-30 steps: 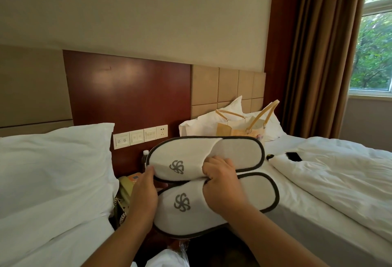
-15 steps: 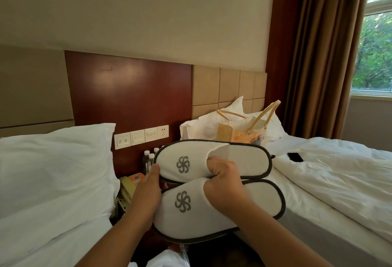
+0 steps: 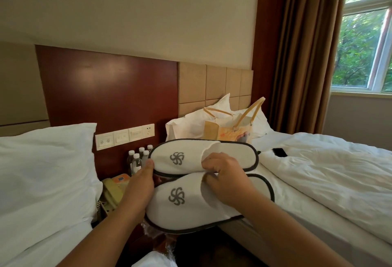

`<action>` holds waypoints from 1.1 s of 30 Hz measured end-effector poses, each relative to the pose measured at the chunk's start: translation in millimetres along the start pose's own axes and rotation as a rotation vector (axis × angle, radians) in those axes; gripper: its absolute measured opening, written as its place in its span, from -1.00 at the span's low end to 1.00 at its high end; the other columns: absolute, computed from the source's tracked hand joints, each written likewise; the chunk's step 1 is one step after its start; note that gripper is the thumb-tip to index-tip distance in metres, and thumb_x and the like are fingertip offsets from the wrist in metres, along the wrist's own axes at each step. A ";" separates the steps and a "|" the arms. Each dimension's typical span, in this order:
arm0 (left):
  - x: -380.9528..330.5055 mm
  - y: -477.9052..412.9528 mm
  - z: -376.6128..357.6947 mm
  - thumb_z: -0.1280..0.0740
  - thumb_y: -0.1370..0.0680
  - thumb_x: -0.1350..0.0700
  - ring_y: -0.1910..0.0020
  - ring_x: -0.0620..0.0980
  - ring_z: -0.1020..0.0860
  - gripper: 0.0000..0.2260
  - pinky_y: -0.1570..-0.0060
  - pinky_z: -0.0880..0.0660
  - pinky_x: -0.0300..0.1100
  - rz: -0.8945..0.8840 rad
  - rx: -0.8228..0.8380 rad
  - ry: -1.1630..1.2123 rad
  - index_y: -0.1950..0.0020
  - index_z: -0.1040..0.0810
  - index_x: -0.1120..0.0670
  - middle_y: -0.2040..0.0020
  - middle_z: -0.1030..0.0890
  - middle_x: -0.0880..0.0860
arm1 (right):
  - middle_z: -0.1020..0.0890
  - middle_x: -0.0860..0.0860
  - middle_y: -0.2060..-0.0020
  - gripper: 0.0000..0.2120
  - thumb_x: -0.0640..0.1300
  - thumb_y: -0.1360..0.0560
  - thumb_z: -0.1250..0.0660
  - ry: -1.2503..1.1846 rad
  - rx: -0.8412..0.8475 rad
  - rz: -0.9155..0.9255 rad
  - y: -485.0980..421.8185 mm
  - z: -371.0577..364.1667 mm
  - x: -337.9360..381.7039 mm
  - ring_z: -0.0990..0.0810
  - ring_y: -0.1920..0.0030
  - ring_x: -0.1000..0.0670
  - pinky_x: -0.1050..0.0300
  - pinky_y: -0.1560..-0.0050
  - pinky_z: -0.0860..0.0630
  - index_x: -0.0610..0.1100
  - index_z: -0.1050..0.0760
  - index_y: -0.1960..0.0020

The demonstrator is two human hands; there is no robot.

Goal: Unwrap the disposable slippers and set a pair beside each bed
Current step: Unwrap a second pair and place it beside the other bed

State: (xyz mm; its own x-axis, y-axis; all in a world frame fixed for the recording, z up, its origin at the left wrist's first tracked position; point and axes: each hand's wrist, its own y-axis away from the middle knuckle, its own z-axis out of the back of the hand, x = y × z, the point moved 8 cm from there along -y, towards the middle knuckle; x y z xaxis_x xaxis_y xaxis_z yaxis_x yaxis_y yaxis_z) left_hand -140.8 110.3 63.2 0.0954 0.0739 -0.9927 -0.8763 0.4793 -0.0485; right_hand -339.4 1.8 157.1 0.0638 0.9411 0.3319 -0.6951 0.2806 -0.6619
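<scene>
I hold a pair of white slippers with dark trim and grey pinwheel logos in the air between two beds, toes to the left. The upper slipper [image 3: 182,158] lies above the lower slipper [image 3: 180,205]. My left hand [image 3: 139,188] grips the toe ends of both. My right hand [image 3: 227,179] pinches the openings of their uppers. The left bed [image 3: 42,182] and the right bed [image 3: 318,186] flank the pair. Clear plastic wrapping [image 3: 157,252] lies low in the gap below.
A nightstand between the beds carries several water bottles [image 3: 139,157] and a telephone [image 3: 114,190]. A paper gift bag [image 3: 229,131] leans on the right bed's pillows, with a dark phone [image 3: 280,152] on the duvet. Wall switches [image 3: 125,136] sit on the headboard panel.
Both hands have carried the slippers slightly down and right, uncovering the bottles behind. The grip on both slippers is the same.
</scene>
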 end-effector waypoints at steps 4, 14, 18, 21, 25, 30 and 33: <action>-10.0 -4.2 -38.7 -0.01 -0.56 -0.35 0.09 0.00 -0.55 -0.55 -0.05 -0.49 0.04 -0.004 0.013 -0.044 -0.16 -0.56 -0.16 0.12 -0.56 -0.05 | -0.54 0.20 0.12 -0.75 -0.24 -0.46 -0.37 0.013 -0.138 -0.143 9.6 21.4 -40.1 -0.47 0.04 0.07 0.07 -0.08 -0.45 -0.06 -0.67 -0.10; -24.2 -27.1 -198.7 -0.06 -0.53 -0.38 0.01 0.11 -0.61 -0.55 -0.03 -0.54 0.09 0.033 0.127 -0.066 -0.10 -0.60 -0.18 -0.02 -0.66 0.07 | -0.54 0.21 0.13 -0.80 -0.13 -0.43 -0.40 -0.120 -0.313 -0.426 43.5 78.0 -188.9 -0.46 -0.08 0.03 0.22 -0.09 -0.38 0.06 -0.66 -0.03; -44.2 -48.6 -287.8 -0.08 -0.54 -0.36 -0.02 0.11 -0.60 -0.59 -0.14 -0.50 0.18 -0.031 0.174 -0.091 0.06 -0.62 -0.15 -0.04 -0.67 0.05 | -0.44 0.41 0.23 -0.77 -0.08 -0.37 -0.34 -0.074 -0.431 -0.439 44.2 118.7 -256.7 -0.30 -0.04 0.39 0.30 -0.16 -0.19 0.03 -0.66 0.01; -78.2 -63.6 -357.2 -0.05 -0.55 -0.34 0.00 0.07 -0.57 -0.58 -0.11 -0.48 0.12 -0.127 0.197 -0.111 0.02 -0.61 -0.16 -0.08 -0.65 0.05 | -0.43 0.40 0.20 -0.78 -0.11 -0.40 -0.36 -0.104 -0.428 -0.524 34.5 156.8 -318.4 -0.22 0.03 0.41 0.26 -0.15 -0.23 0.06 -0.64 -0.02; -133.2 -78.6 -430.0 -0.03 -0.50 -0.39 -0.05 0.16 -0.59 -0.44 -0.20 -0.46 0.22 -0.120 0.279 -0.112 -0.06 -0.61 -0.02 -0.04 -0.67 0.09 | -0.49 0.33 0.14 -0.80 -0.12 -0.41 -0.35 -0.171 -0.411 -0.618 8.9 220.3 -362.7 -0.33 -0.12 0.09 0.22 -0.12 -0.32 0.14 -0.59 0.04; -239.0 -74.3 -502.6 0.00 -0.57 -0.33 0.10 0.14 -0.59 -0.50 0.11 -0.49 0.04 -0.189 0.390 -0.145 0.04 -0.61 -0.05 0.14 -0.64 0.06 | -0.51 0.29 0.21 -0.73 -0.20 -0.37 -0.34 -0.089 -0.517 -0.657 -24.9 326.5 -371.9 -0.49 -0.08 -0.14 -0.06 -0.19 -0.45 0.20 -0.45 0.17; -298.3 -59.5 -535.7 0.00 -0.61 -0.24 0.16 0.13 -0.56 -0.56 0.09 -0.48 0.08 -0.228 0.486 -0.129 0.14 -0.53 -0.02 0.19 -0.60 0.10 | -0.47 0.30 0.19 -0.74 -0.22 -0.35 -0.27 0.001 -0.509 -0.632 -47.1 385.8 -356.2 -0.46 -0.06 0.05 -0.07 -0.45 -0.12 0.16 -0.40 0.16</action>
State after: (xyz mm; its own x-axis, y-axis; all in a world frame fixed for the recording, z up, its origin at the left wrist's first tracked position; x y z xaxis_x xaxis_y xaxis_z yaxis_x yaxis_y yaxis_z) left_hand -370.0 -408.8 303.1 0.3413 0.0132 -0.9399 -0.5108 0.8420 -0.1736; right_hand -605.7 -419.3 329.4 0.3358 0.5762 0.7451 -0.1166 0.8104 -0.5741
